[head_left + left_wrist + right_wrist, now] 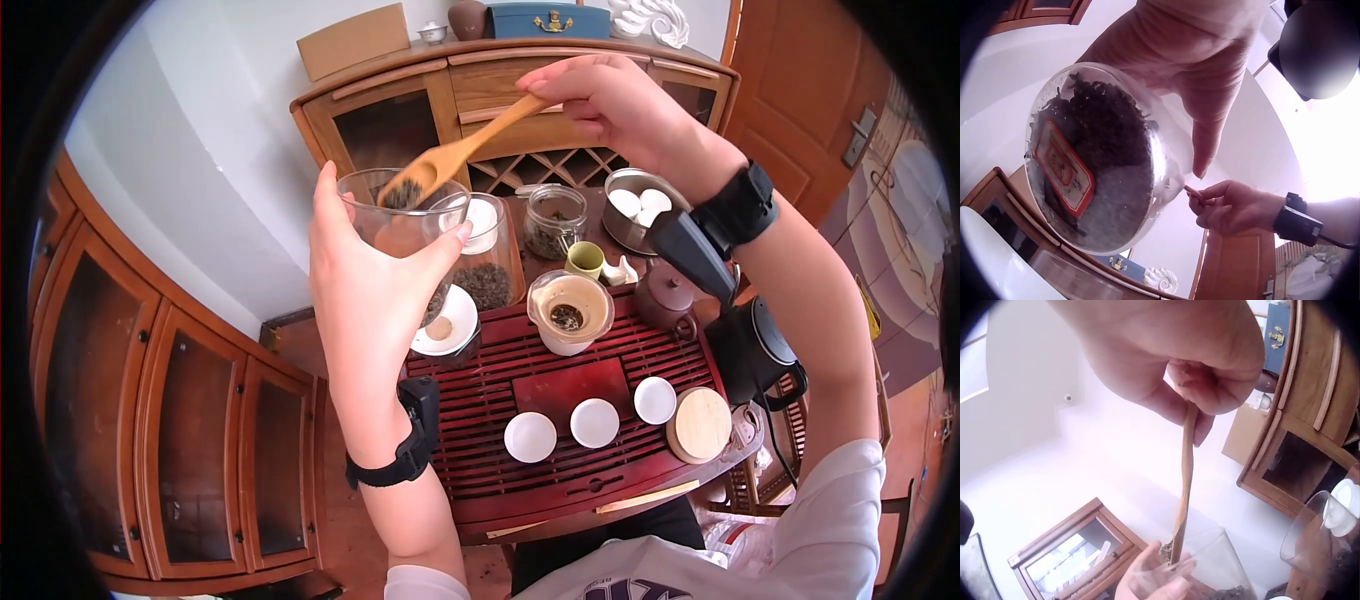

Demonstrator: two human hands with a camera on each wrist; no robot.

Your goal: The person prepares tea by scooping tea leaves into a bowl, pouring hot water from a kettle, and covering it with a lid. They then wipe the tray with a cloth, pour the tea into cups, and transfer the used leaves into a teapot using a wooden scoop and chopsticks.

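Note:
My left hand point(372, 268) grips a clear glass jar point(1091, 162), thumb on one side and fingers round the other. Dark tea leaves point(1107, 119) and a red-bordered label point(1065, 169) show through its glass, which is tilted. Above and to the right, my right hand point(625, 105) pinches the handle end of a wooden tea scoop point(480, 137). The scoop's bowl, carrying some tea leaves point(404, 194), reaches into the jar's mouth. In the right wrist view the scoop point(1186, 469) points steeply down into the jar between thumb and fingers.
Below lies a red slatted tea tray point(480, 430) with several white cups point(594, 422), a strainer point(570, 305), a brown teapot point(668, 298) and a round wooden lid point(700, 425). Behind stand a glass jar point(556, 215) and a metal bowl point(640, 210); a black kettle point(750, 350) is at right.

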